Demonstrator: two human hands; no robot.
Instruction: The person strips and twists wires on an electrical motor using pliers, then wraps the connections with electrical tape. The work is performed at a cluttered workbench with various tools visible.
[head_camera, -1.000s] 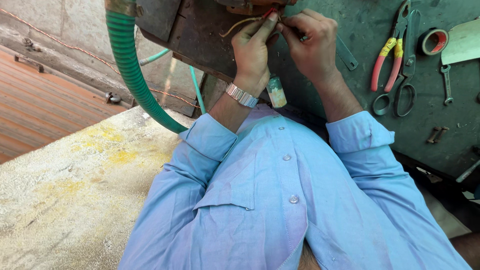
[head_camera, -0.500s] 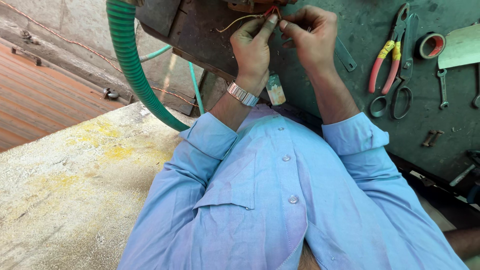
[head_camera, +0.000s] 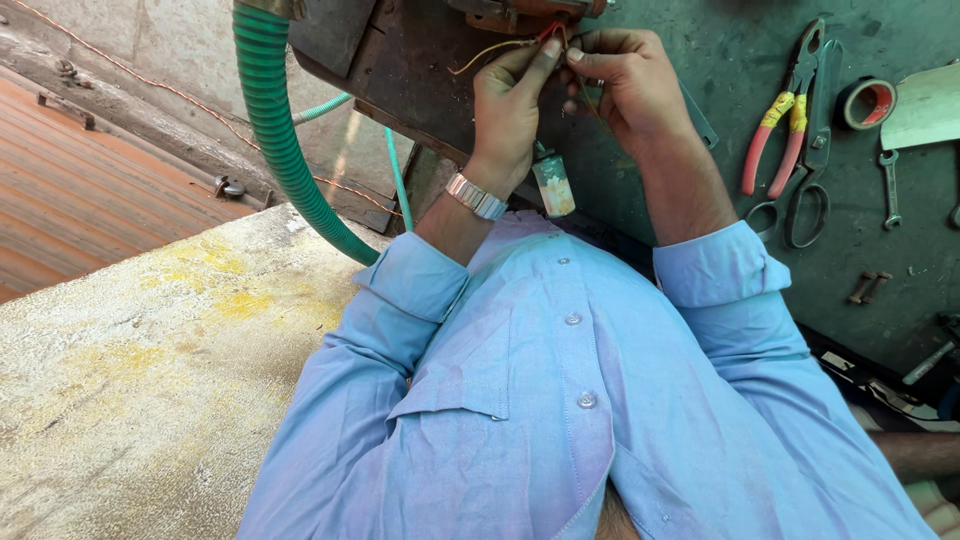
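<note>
Red and yellowish thin wires (head_camera: 520, 42) pinched between both hands' fingertips.

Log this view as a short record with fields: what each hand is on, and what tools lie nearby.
left hand: pinches thin wires at the rusty metal part, metal watch on wrist
right hand: fingertips on the same wires
hose: green, ribbed, curves down left of the hands
tools on green surface: pliers with pink and yellow grips, scissors, tape roll, wrench
</note>
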